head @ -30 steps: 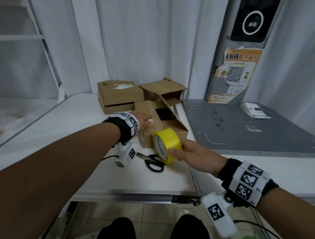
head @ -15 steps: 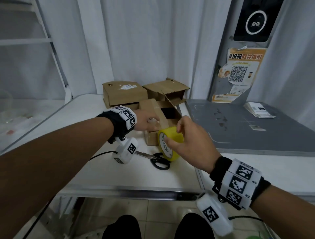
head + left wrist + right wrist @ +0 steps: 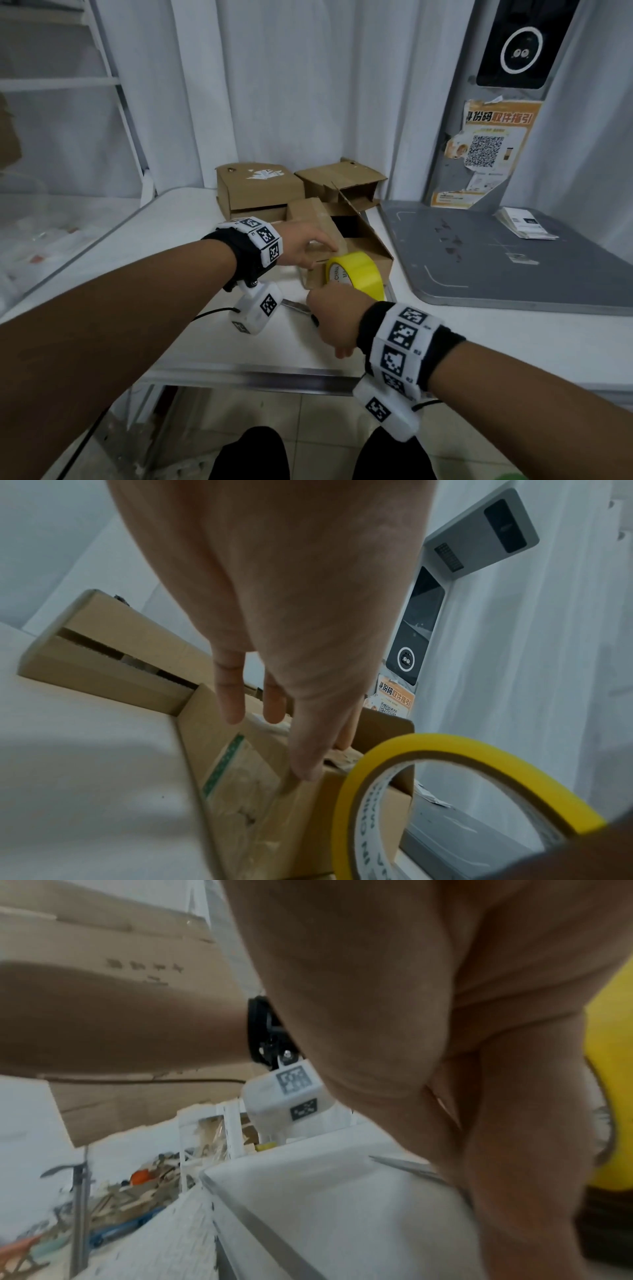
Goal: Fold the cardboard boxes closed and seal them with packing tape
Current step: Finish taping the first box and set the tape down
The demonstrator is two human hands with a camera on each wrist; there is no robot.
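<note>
The near cardboard box (image 3: 368, 245) stands on the white table with its right flap up and its inside dark. My left hand (image 3: 322, 253) lies on the folded left flap, fingers straight on top and thumb against the front edge; the left wrist view shows this left hand (image 3: 274, 737) pressing the flap (image 3: 246, 764). A yellow tape roll (image 3: 358, 274) stands on edge against the box front. My right hand (image 3: 330, 303) grips the roll from the near side, its fingers (image 3: 514, 1123) curled beside the yellow tape roll (image 3: 609, 1069).
Two more cardboard boxes stand behind: a closed one (image 3: 257, 192) and one open on its side (image 3: 342, 181). Scissors (image 3: 296, 306) lie partly under my right hand. A grey platform (image 3: 496, 267) with a paper stack (image 3: 524, 222) fills the right. The table's metal front edge (image 3: 274, 377) is near.
My right hand shifted from the roll's side, over its top, to its near side, keeping the roll at the box front. The left hand stayed on the flap.
</note>
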